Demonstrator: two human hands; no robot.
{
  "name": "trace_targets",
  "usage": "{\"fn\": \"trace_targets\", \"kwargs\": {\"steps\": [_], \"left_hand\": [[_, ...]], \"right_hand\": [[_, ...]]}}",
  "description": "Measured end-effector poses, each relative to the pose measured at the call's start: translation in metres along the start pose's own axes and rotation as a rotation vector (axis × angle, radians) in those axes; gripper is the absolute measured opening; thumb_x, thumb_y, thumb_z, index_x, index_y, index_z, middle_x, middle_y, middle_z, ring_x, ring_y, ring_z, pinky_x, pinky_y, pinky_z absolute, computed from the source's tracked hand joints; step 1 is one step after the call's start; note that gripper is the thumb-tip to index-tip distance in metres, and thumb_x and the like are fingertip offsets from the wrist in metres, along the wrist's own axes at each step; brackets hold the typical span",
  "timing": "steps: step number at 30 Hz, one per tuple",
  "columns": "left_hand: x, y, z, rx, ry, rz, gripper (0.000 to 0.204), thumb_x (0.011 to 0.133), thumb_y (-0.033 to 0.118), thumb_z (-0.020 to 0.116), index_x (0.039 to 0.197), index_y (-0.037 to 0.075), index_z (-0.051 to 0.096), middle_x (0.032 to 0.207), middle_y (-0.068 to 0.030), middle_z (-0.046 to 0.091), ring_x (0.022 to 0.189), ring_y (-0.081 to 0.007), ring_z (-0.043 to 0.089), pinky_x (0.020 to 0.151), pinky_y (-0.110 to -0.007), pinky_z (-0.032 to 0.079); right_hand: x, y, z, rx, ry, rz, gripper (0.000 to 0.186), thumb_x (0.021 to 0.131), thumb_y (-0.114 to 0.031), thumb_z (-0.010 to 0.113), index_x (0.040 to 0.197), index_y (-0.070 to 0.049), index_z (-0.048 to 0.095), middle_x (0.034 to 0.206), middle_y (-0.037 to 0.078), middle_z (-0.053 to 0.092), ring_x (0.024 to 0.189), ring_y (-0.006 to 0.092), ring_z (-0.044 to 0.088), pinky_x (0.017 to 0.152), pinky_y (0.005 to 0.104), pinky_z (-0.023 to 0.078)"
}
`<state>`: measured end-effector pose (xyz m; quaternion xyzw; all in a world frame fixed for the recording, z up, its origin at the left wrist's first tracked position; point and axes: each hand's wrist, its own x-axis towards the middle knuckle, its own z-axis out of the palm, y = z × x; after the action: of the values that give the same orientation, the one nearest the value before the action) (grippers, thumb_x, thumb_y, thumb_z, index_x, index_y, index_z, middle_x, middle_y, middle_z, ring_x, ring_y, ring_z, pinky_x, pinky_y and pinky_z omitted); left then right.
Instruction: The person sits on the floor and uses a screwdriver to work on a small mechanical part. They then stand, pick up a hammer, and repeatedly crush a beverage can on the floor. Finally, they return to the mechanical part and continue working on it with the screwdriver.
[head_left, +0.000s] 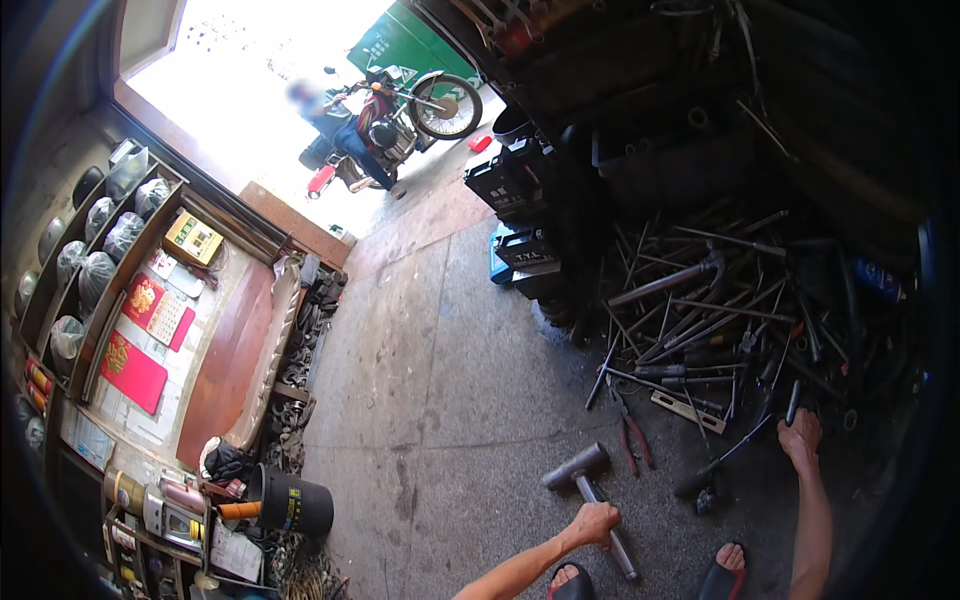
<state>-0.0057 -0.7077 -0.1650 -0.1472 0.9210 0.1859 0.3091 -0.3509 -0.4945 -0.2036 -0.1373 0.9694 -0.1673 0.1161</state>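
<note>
Low in the head view, my left hand (595,525) is closed round the handle of a large metal hammer (577,464), whose head lies over the concrete floor. My right hand (800,437) is closed on a short dark rod (794,398) at the front of a heap of metal rods and tools (705,325). Red-handled pliers (633,445) lie between my hands, near a dark tool with a thin shaft (700,485). My sandalled feet (723,570) show at the bottom edge.
A person (355,145) is on a motorbike (445,108) at the bright doorway. Black batteries (520,255) are stacked at the right of the floor (400,360). On the left stand shelves with bagged items (120,240), a bench with red papers (135,370) and a black bucket (295,500).
</note>
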Motion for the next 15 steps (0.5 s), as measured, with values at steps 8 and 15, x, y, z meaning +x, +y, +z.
{"fn": "trace_targets", "kwargs": {"steps": [8,15], "left_hand": [[0.0,0.0,-0.001,0.006,-0.001,-0.003,0.034,0.043,0.021,0.08,0.067,0.005,0.064,0.067,-0.0139,0.063,0.067,-0.0331,0.064,0.058,-0.042,0.052],[0.002,0.003,-0.005,0.003,-0.009,-0.004,0.034,0.044,0.022,0.08,0.068,0.004,0.064,0.068,-0.0139,0.063,0.068,-0.0327,0.064,0.06,-0.041,0.052]], "right_hand": [[-0.003,-0.004,-0.005,0.017,-0.008,-0.007,0.034,0.074,-0.025,0.064,0.091,0.003,0.059,0.095,0.025,0.059,0.093,0.0404,0.057,0.082,0.0481,0.045],[0.0,-0.004,-0.01,0.007,-0.038,0.001,0.034,0.075,-0.026,0.064,0.093,0.002,0.059,0.097,0.025,0.06,0.094,0.0402,0.057,0.083,0.0476,0.045]]}}
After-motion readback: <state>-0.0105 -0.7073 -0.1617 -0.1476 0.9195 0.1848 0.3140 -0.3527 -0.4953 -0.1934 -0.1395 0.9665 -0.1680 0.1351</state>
